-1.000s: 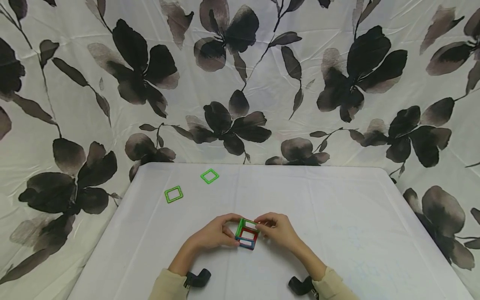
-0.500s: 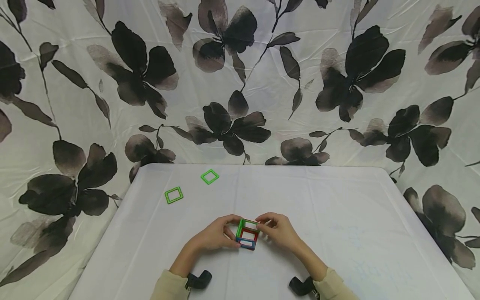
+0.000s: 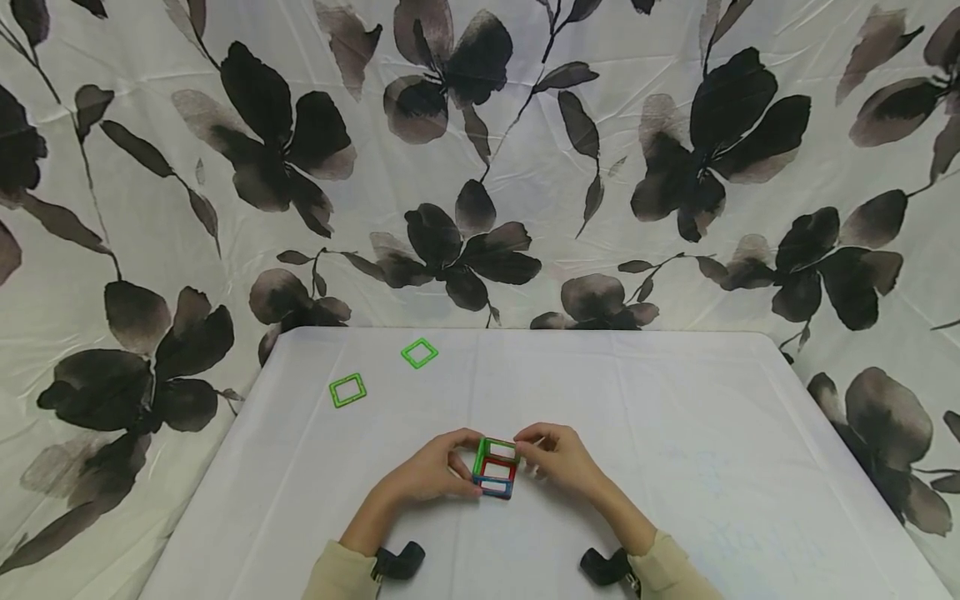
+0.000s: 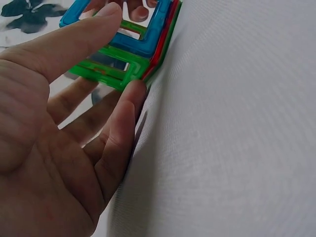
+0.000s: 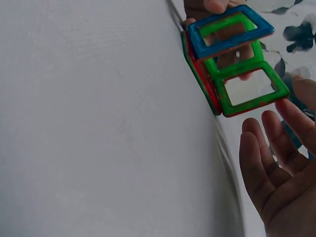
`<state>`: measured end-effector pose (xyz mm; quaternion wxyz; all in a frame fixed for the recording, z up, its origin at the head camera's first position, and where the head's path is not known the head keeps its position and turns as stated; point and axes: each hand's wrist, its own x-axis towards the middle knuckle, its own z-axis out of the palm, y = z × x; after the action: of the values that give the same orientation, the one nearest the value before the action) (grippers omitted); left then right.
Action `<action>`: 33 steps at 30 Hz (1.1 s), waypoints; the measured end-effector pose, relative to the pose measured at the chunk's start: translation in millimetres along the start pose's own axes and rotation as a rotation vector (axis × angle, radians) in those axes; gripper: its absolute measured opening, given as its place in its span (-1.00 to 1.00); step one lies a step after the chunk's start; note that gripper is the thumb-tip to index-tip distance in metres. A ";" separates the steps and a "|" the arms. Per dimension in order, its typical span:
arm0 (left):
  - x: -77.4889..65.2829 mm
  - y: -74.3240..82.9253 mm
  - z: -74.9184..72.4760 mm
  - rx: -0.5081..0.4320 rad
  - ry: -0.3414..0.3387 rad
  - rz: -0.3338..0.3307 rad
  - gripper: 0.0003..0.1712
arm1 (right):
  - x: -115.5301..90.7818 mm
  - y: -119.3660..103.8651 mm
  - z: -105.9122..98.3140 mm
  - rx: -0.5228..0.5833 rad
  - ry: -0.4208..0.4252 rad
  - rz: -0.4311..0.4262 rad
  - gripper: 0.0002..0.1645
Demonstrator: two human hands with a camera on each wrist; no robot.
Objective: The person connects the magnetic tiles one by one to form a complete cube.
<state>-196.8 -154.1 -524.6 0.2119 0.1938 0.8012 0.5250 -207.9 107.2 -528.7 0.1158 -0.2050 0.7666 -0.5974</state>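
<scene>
Square magnetic tiles joined into a box shape stand on the white table in the head view. A blue tile [image 5: 232, 44] forms the near side, and green tiles form the left side [image 3: 477, 460] and the far side [image 5: 254, 106]. At the base lies a red tile [image 3: 513, 472] with green under it. My left hand [image 3: 426, 468] grips the box from the left, thumb over the blue tile and fingers behind the green one. My right hand [image 3: 561, 458] is at the far green tile's right edge, index fingertip right at its corner, thumb just beside it.
Two loose green square tiles lie flat at the back left of the table, one nearer [image 3: 348, 390] and one farther [image 3: 419, 353]. Behind the table's back edge hangs a white cloth [image 3: 585, 300] with dark flowers.
My right thumb and fingers have shifted slightly right, off the face of the far green tile to its edge. The left hand keeps its grip; the loose tiles stay put.
</scene>
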 end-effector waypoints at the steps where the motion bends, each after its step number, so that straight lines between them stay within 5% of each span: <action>1: -0.3 0.0 0.1 0.003 0.002 -0.001 -0.19 | 1.1 0.9 -0.9 0.004 -0.003 -0.005 -0.77; 15: -4.4 2.6 -0.8 0.020 -0.025 -0.007 -0.21 | 44.8 3.9 -9.3 -0.061 0.002 0.006 -0.72; 33: -10.0 -0.2 -1.9 0.001 -0.074 -0.019 -0.23 | 158.1 -5.5 12.6 -0.252 -0.094 -0.022 -0.77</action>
<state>-189.4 -161.0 -522.8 0.2464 0.2058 0.7949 0.5148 -342.2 23.6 -516.0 0.1185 -0.2541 0.8269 -0.4875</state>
